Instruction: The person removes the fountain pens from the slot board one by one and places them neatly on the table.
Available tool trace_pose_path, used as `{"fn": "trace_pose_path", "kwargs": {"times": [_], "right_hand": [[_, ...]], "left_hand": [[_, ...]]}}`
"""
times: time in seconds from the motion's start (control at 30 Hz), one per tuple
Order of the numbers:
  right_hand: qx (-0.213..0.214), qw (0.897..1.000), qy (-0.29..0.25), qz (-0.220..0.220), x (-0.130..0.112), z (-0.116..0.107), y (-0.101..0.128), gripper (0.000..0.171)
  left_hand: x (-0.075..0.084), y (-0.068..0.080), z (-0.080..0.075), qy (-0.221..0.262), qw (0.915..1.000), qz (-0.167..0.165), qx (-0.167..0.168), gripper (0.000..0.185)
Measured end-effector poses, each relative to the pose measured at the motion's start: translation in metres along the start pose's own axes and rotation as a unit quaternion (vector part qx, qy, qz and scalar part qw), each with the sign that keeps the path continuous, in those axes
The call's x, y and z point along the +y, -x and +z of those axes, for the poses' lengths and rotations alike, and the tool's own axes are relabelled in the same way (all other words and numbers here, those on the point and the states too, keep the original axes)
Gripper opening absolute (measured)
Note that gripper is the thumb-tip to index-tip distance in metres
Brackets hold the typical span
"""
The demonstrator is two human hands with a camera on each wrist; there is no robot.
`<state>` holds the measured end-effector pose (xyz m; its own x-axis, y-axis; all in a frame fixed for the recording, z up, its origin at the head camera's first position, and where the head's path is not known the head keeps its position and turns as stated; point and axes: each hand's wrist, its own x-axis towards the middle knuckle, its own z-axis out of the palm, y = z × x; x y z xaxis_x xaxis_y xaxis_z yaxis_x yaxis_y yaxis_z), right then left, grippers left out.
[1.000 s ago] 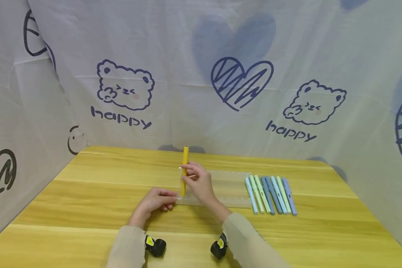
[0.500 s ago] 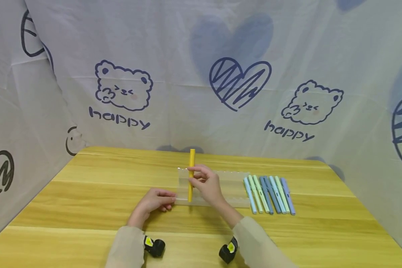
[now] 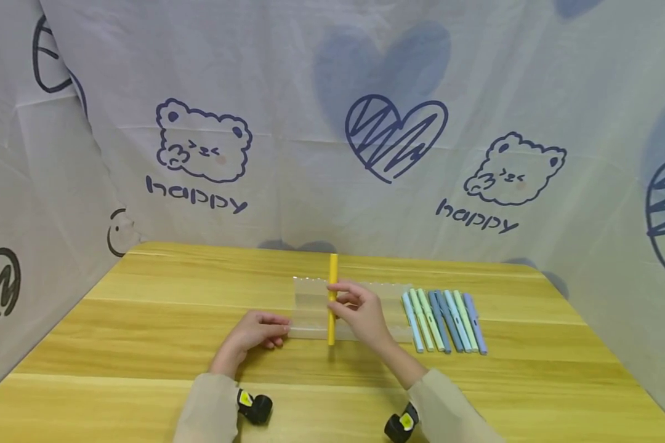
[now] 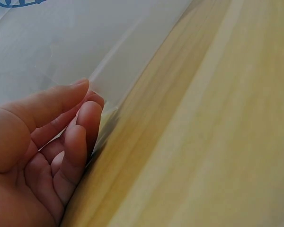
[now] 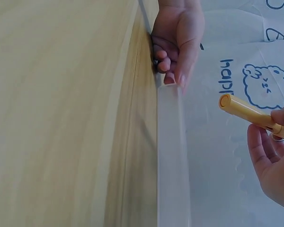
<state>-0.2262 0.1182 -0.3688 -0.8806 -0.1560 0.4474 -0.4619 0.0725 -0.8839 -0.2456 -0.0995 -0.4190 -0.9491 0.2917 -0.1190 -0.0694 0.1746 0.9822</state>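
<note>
My right hand (image 3: 364,312) pinches a yellow pen (image 3: 333,267) between thumb and fingers. The pen stands nearly upright in the head view, over a clear plastic pen holder (image 3: 310,307) with a wavy back edge. In the right wrist view the yellow pen (image 5: 248,113) is apart from the holder's front wall (image 5: 173,156). At the holder's left front corner, my left hand (image 3: 255,332) grips the plastic between thumb and fingers, as the left wrist view shows with the left hand (image 4: 47,137) up close.
Several pens (image 3: 446,323) in pale blue, light green, grey-blue and purple lie side by side at the holder's right end. A wooden table (image 3: 144,351) carries everything. Printed cloth (image 3: 299,166) hangs behind it and at both sides.
My right hand has moved to the right and towards me along the holder, carrying the yellow pen from the left end. The left hand stays at the corner.
</note>
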Motion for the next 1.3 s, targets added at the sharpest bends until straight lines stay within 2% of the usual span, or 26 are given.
{"fn": "trace_pose_path", "kwargs": {"times": [0.4, 0.7, 1.03, 1.3], "right_hand": [[0.007, 1.000, 0.004, 0.025, 0.000, -0.030, 0.016, 0.026], [-0.001, 0.999, 0.033, -0.014, -0.002, -0.051, 0.021, 0.026], [0.033, 0.998, 0.050, -0.028, 0.000, -0.085, 0.032, 0.025], [0.050, 0.993, 0.103, -0.011, 0.000, -0.119, 0.042, 0.025]], "left_hand": [[0.002, 0.000, -0.001, 0.008, 1.0000, -0.006, 0.002, 0.027], [-0.002, -0.003, -0.001, 0.007, 1.0000, -0.001, -0.004, 0.028], [0.001, 0.000, -0.001, 0.008, 1.0000, 0.003, 0.001, 0.028], [0.000, 0.000, 0.000, 0.005, 1.0000, 0.005, -0.001, 0.028]]}}
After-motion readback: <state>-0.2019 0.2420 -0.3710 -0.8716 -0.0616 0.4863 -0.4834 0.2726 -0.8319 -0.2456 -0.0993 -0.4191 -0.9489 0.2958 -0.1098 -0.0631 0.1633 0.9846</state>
